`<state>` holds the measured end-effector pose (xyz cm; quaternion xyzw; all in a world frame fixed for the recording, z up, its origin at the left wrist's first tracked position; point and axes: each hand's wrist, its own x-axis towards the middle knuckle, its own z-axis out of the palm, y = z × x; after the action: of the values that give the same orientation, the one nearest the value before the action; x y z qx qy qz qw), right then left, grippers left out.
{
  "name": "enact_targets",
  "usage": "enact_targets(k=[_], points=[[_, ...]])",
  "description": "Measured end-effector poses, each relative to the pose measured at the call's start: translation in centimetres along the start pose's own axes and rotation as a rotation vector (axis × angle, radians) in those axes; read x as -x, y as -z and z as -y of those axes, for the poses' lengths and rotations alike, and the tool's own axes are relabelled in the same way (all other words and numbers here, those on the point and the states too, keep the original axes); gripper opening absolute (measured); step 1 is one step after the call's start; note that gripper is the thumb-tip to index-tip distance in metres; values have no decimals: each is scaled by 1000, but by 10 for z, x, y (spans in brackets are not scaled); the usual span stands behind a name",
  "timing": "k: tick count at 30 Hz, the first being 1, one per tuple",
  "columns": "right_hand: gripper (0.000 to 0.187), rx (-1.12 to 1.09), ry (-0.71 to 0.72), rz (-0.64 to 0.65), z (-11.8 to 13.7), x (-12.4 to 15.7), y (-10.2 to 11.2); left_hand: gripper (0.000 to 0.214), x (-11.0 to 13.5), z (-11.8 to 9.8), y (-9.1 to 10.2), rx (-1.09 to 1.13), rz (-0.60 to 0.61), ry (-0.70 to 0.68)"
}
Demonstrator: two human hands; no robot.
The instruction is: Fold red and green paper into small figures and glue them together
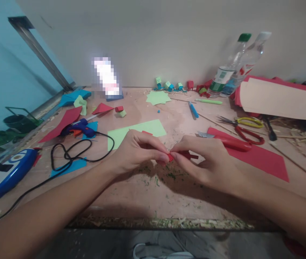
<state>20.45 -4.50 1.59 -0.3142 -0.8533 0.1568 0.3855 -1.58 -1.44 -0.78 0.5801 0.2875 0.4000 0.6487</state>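
Both hands meet over the middle of the table, pinching one small piece of red paper (170, 157) between them. My left hand (139, 149) grips its left side with thumb and index finger. My right hand (202, 158) pinches the other side, and a narrow red strip (193, 156) sticks out beneath those fingers. The fingertips hide most of the piece, so its shape is unclear. Behind my left hand lies a light green paper sheet (153, 128). To the right, a red-handled cutter (231, 143) rests on a red paper sheet (266, 160).
Scissors (243, 126), a blue marker (193, 109) and two plastic bottles (224, 77) stand or lie at the right. A blue glue gun (81, 126) with a looping black cord and a blue-white device (15, 171) are left. Small paper figures (169, 85) line the wall near a lit phone (106, 77).
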Motion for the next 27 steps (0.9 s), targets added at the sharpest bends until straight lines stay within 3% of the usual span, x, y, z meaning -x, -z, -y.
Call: enact_targets(k=[7,13,27], points=[[13,-8,2,-25,-6,3,-1,18,3,1,-4,39,-34,42],[15,40,-85,-38,-2,4,-1,11,3,-3,-8,16,-51,45],[21,-97,-111,51,9,-2,5,7,3,-10,-2,-51,-53,23]])
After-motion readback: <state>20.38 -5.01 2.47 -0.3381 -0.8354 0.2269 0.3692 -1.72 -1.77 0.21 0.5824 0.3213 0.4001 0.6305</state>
